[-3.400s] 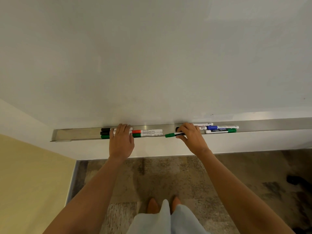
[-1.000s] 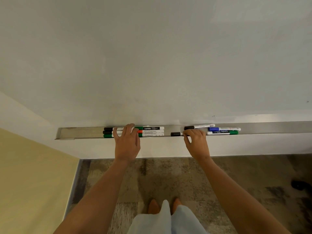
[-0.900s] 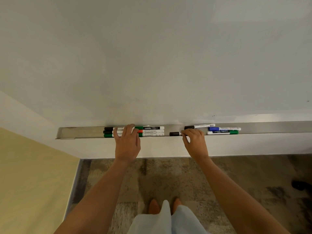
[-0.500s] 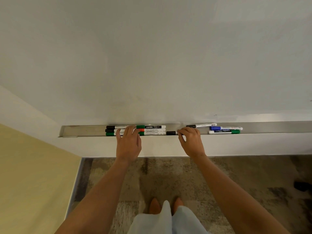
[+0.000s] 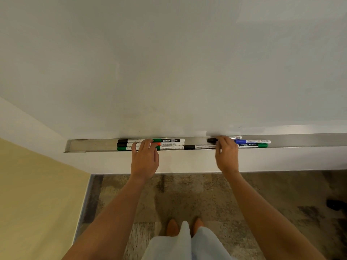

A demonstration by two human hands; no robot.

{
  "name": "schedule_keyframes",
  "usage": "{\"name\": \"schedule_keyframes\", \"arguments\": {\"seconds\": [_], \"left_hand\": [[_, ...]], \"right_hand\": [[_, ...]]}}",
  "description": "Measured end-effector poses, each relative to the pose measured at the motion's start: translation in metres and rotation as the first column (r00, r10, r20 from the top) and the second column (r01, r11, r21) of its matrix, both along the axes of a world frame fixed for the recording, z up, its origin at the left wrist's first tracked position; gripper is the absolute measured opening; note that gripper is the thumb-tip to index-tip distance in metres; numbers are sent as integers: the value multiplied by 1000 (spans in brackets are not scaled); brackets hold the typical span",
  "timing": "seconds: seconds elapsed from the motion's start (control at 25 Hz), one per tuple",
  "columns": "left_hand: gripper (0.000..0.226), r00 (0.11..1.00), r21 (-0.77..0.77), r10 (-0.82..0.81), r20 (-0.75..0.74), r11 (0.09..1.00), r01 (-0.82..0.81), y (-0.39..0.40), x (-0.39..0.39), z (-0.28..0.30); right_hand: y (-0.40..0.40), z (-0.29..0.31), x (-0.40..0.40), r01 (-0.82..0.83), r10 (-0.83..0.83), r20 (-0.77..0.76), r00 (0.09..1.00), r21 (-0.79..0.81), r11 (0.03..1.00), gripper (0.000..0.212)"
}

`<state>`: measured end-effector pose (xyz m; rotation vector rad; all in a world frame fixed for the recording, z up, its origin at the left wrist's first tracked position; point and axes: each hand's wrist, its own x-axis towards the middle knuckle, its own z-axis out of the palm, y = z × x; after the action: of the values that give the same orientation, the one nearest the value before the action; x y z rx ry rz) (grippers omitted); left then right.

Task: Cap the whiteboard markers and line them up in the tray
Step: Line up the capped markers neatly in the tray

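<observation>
A long metal tray (image 5: 93, 146) runs under the whiteboard. At its left lie three rows of capped markers (image 5: 169, 144) with black, red and green caps. My left hand (image 5: 144, 160) rests its straight fingers on them. A black-capped marker (image 5: 199, 146) lies along the front lip, touching that group's right end. My right hand (image 5: 226, 156) reaches over the tray, its fingertips on another black-capped marker (image 5: 212, 140) at the back, thumb apart near the lip. To the right lie a blue marker (image 5: 251, 141) and a green marker (image 5: 255, 145).
The whiteboard (image 5: 169, 62) fills the upper view. A yellow wall (image 5: 33, 194) stands at the left. Below the tray is patterned carpet (image 5: 187, 196) with my feet (image 5: 184, 226). The tray's far left (image 5: 90, 145) and far right (image 5: 309, 140) stretches hold no markers.
My right hand slid the front black-capped marker left against the group, let it go and moved right onto the back black-capped marker. My left hand stayed on the left markers.
</observation>
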<state>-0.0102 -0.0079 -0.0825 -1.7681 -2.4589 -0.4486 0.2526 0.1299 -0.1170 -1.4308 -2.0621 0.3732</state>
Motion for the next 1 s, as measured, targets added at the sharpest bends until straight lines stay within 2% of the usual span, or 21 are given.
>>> {"name": "schedule_keyframes", "arguments": {"seconds": [0.12,0.28,0.52,0.8,1.0], "left_hand": [[24,1000,-33,5,-2,999,-5,-3,-2,-3],[24,1000,-32,-8,8,999,9,-3,1,-7],[26,998,-39,-44,35,998,45,6,3,-5],[33,996,-126,-78,36,989,82,4,2,-5],[31,997,-127,-74,28,989,77,7,5,-4]], "right_hand": [[10,-1,24,99,-99,46,994,-14,995,31],[12,2,26,-9,7,153,988,11,1000,37],[3,0,6,-82,80,214,974,1,997,33],[-2,1,-12,-145,147,228,963,-23,989,32],[-4,0,-24,-200,204,246,948,-41,979,34]]}}
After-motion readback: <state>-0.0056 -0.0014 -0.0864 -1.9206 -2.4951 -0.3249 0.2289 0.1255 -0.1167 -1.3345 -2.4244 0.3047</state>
